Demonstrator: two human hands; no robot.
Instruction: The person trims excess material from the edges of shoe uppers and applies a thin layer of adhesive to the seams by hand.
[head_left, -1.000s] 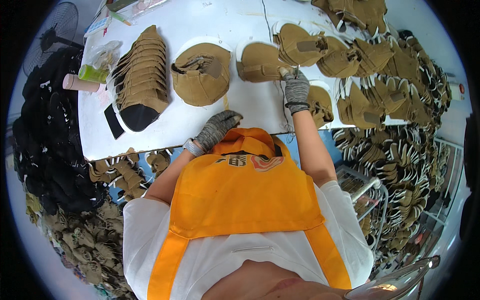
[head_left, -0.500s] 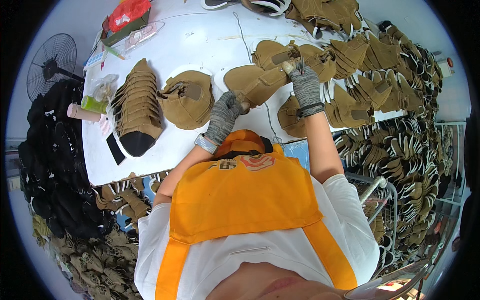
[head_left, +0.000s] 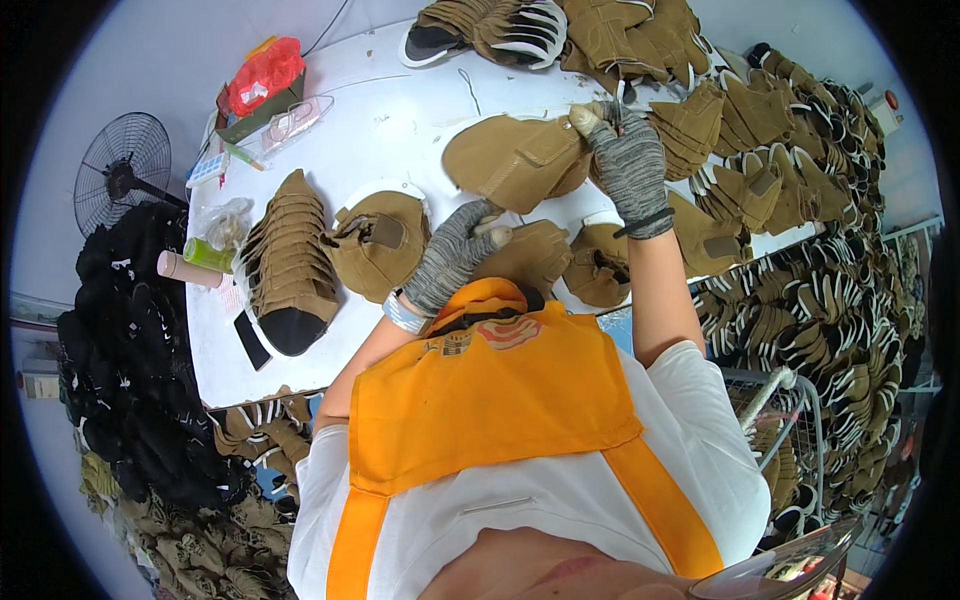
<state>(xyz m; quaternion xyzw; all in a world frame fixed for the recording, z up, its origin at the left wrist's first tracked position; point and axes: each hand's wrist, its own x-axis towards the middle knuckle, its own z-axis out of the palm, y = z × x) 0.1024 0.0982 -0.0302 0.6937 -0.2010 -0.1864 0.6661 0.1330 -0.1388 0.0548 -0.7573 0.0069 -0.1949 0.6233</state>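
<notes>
Grey knit glove on the right hand [head_left: 632,165], thumb and fingers pinching one end of a curved brown fabric-like shoe upper [head_left: 500,160] over the white tabletop [head_left: 395,130]. Left hand [head_left: 446,262], gloved too, half-curled by the lower edge; can't tell if it grips. Light support at both ends should prevent creasing. Farther left, nested brown uppers with a black toe [head_left: 285,255].

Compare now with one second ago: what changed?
Right hand, still holding the brown upper, moved forward and right, taking it along. Left hand also moved forward and right, close to its lower edge. Another brown upper now shows beside the left thumb. Stacked uppers, black phone and pink bottle stayed put.
</notes>
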